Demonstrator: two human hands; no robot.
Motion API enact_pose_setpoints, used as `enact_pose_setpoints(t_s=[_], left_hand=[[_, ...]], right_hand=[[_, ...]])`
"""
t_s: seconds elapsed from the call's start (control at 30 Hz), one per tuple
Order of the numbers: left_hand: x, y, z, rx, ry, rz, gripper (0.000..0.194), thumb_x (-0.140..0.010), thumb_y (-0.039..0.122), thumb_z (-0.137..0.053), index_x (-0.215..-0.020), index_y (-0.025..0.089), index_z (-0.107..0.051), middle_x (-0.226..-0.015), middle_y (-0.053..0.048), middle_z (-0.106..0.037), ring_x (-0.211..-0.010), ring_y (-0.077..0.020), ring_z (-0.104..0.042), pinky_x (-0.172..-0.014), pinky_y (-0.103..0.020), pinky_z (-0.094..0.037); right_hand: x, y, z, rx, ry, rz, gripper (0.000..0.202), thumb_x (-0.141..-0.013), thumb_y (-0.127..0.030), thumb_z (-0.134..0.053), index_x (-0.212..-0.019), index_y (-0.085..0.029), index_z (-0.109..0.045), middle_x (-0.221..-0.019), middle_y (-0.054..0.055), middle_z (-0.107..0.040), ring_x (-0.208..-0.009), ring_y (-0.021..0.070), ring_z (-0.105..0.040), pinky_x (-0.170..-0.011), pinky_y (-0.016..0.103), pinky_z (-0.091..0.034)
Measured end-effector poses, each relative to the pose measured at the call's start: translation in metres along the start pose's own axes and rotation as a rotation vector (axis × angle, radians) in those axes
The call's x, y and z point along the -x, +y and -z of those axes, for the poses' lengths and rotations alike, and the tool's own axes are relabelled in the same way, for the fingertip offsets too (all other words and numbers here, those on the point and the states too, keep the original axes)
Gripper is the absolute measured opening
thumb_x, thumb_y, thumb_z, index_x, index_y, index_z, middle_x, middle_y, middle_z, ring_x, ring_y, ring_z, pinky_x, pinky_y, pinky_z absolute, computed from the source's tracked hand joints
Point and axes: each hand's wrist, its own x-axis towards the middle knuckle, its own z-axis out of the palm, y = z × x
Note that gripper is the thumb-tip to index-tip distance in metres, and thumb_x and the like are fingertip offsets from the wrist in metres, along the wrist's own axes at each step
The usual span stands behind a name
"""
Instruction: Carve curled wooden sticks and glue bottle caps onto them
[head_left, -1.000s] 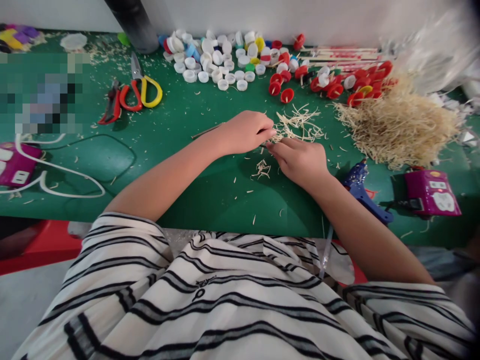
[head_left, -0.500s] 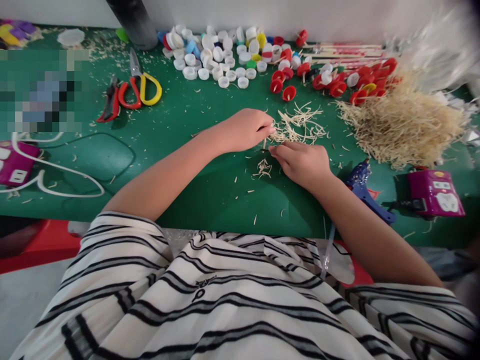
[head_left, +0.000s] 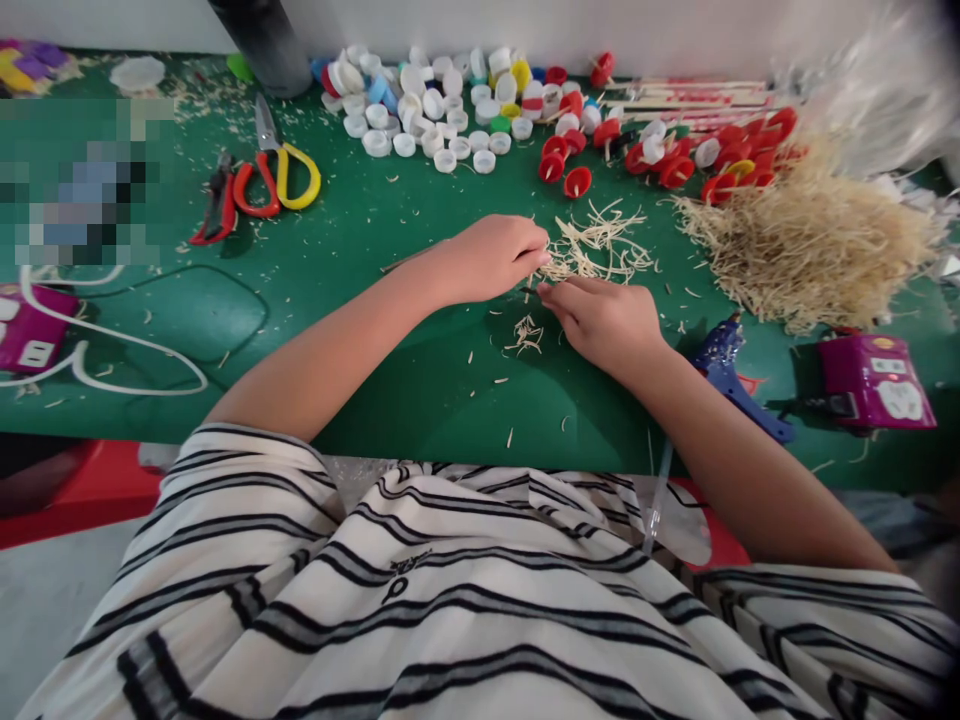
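Observation:
My left hand (head_left: 501, 258) is closed, its fingertips pressed together at the near left edge of a loose heap of pale straw-like strands (head_left: 600, 245). What it pinches, if anything, is too small to make out. Just right of it and nearer my body, my right hand (head_left: 607, 318) is closed too, thumb against fingers. A small dark thin piece (head_left: 528, 291) juts left from its fingertips; its kind cannot be told. A little pile of short strand clippings (head_left: 527, 335) lies below the hands.
At the back lie many bottle caps (head_left: 431, 105) and red caps on sticks (head_left: 675, 165). Scissors (head_left: 277, 165) and red-handled pliers (head_left: 219, 205) are left. To the right are a big straw bundle (head_left: 817, 245), a blue glue gun (head_left: 731, 380) and a purple power block (head_left: 874, 380).
Both hands stay almost in place. The dark piece at my right fingertips shows a little more now, and the view has shifted slightly.

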Motion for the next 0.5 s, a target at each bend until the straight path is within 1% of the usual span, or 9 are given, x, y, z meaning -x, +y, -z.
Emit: enact_pose_setpoints(t_s=[0.17,0.27,0.37,0.5], left_hand=[[-0.0004,0.0013,0.0000,-0.002,-0.014,0.028,0.039,-0.109,0.021,-0.050,-0.072,0.024,-0.036,-0.080,-0.002,-0.049,-0.073,-0.0179,-0.043,-0.074,-0.037,-0.032],[-0.0006,0.0010,-0.0002,-0.002,-0.029,0.039,0.038,-0.109,0.022,-0.049,-0.074,0.025,-0.036,-0.080,-0.001,-0.045,-0.074,-0.0180,-0.042,-0.075,-0.037,-0.032],[-0.0005,-0.0003,-0.0004,-0.008,-0.033,0.034,0.037,-0.110,0.023,-0.048,-0.075,0.024,-0.037,-0.081,-0.002,-0.046,-0.075,-0.0181,-0.042,-0.075,-0.037,-0.032],[-0.0011,-0.0031,-0.0023,-0.018,-0.036,0.017,0.033,-0.110,0.025,-0.046,-0.078,0.024,-0.039,-0.084,-0.003,-0.049,-0.079,-0.0189,-0.047,-0.079,-0.037,-0.036]], right_hand=[[0.0007,0.0004,0.0009,0.007,-0.016,0.014,0.040,-0.113,-0.037,-0.044,-0.118,-0.025,-0.082,-0.108,0.006,-0.084,-0.078,0.0186,-0.063,-0.060,0.034,-0.020],[0.0026,0.0025,-0.0006,0.030,-0.029,0.038,0.039,-0.112,-0.036,-0.045,-0.115,-0.025,-0.082,-0.106,0.006,-0.084,-0.080,0.0190,-0.064,-0.060,0.034,-0.019],[0.0040,0.0050,-0.0024,0.048,-0.030,0.066,0.037,-0.111,-0.035,-0.047,-0.110,-0.025,-0.083,-0.100,0.006,-0.083,-0.080,0.0193,-0.064,-0.060,0.035,-0.018],[0.0014,0.0054,-0.0013,0.058,0.018,0.072,0.044,-0.115,-0.038,-0.041,-0.114,-0.026,-0.084,-0.098,0.006,-0.083,-0.079,0.0192,-0.064,-0.060,0.035,-0.020]])
